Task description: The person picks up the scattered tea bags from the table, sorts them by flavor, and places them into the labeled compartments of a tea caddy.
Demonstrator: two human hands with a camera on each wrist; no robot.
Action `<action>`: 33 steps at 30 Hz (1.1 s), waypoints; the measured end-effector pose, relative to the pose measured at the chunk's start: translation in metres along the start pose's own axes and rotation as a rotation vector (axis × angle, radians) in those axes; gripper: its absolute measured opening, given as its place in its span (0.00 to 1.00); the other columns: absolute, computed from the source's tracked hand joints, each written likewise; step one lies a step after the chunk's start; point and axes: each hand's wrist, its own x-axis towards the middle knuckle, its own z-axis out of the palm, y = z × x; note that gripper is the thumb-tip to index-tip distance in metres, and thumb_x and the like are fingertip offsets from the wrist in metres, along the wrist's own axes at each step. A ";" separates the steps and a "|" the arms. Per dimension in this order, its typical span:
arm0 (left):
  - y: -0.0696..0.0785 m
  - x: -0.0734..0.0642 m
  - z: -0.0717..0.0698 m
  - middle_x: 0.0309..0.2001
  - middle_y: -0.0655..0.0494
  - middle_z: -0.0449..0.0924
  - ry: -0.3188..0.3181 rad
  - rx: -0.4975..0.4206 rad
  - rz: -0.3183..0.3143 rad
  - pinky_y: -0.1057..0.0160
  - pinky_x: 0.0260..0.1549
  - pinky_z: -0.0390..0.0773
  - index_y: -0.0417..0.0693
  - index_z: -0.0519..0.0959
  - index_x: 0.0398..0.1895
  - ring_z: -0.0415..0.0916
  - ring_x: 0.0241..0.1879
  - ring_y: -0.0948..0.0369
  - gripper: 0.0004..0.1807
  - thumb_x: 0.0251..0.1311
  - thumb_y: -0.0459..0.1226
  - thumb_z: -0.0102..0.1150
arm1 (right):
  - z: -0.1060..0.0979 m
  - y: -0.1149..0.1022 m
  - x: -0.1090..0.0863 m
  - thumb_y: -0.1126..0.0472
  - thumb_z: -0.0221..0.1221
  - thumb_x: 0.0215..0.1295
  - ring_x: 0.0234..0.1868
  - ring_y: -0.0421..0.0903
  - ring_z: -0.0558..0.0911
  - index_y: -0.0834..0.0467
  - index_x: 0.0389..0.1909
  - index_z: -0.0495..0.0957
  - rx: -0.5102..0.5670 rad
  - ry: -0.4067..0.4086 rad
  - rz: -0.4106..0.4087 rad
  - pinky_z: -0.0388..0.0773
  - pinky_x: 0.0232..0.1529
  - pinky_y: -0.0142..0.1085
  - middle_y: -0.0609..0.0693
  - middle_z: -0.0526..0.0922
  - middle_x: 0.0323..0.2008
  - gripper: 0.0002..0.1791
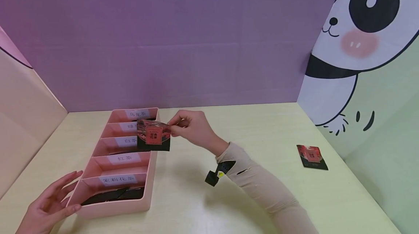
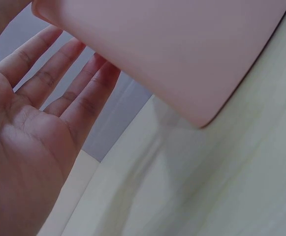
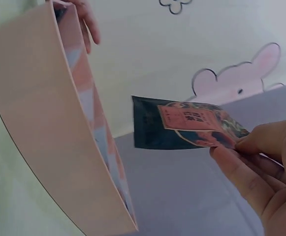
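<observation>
Between thumb and fingers, my right hand point(image 1: 194, 128) pinches a red and black tea sachet point(image 1: 153, 134) by its right edge. In the head view the sachet overlaps the right side of a pink divided box point(image 1: 151, 179); the right wrist view shows the sachet point(image 3: 174, 123) apart from the box wall point(image 3: 49, 118). My left hand point(image 1: 49, 201) is at the box's near left corner, thumb at the front rim and the other fingers stretched along the left side. Labelled compartments run front to back; black sachets point(image 1: 112, 194) lie in the nearest one, and the second shows a bare floor.
Another red and black sachet point(image 1: 312, 157) lies on the pale table point(image 1: 248, 197) at the right. A purple partition point(image 1: 183, 45) stands along the back, with a panda-printed panel point(image 1: 370, 56) on the right and a pale panel point(image 1: 26, 117) on the left.
</observation>
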 end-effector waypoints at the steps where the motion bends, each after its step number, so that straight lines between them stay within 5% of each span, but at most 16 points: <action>1: 0.000 0.000 0.000 0.69 0.59 0.70 0.005 0.003 -0.004 0.71 0.51 0.77 0.34 0.55 0.75 0.69 0.64 0.70 0.44 0.54 0.05 0.45 | 0.006 0.000 0.001 0.75 0.61 0.63 0.27 0.39 0.86 0.68 0.36 0.83 0.015 -0.009 -0.002 0.85 0.32 0.34 0.60 0.86 0.34 0.03; 8: 0.000 -0.001 0.000 0.69 0.59 0.70 0.005 0.017 0.002 0.72 0.51 0.77 0.33 0.55 0.75 0.69 0.64 0.70 0.44 0.54 0.06 0.46 | 0.041 0.001 0.004 0.76 0.62 0.62 0.28 0.30 0.82 0.69 0.35 0.83 0.018 -0.061 -0.076 0.83 0.33 0.29 0.60 0.86 0.35 0.04; 17: 0.001 0.001 -0.001 0.70 0.55 0.69 -0.057 -0.036 0.057 0.69 0.54 0.76 0.29 0.52 0.75 0.68 0.66 0.66 0.43 0.53 0.05 0.45 | 0.068 0.017 -0.012 0.74 0.64 0.60 0.31 0.37 0.80 0.63 0.32 0.83 -0.295 -0.238 -0.357 0.74 0.36 0.17 0.52 0.85 0.33 0.04; 24: 0.003 0.002 -0.002 0.70 0.55 0.68 -0.074 -0.018 0.065 0.70 0.54 0.76 0.27 0.51 0.74 0.68 0.66 0.66 0.44 0.52 0.04 0.45 | 0.077 0.023 -0.021 0.69 0.64 0.63 0.41 0.42 0.81 0.59 0.35 0.84 -0.506 -0.403 -0.375 0.70 0.49 0.18 0.48 0.86 0.35 0.02; 33: 0.002 -0.001 -0.002 0.69 0.61 0.70 0.008 0.020 -0.028 0.72 0.51 0.77 0.34 0.54 0.76 0.69 0.64 0.71 0.43 0.55 0.06 0.46 | 0.078 0.029 -0.022 0.64 0.63 0.65 0.49 0.45 0.77 0.56 0.39 0.85 -0.641 -0.460 -0.452 0.65 0.59 0.23 0.44 0.86 0.37 0.04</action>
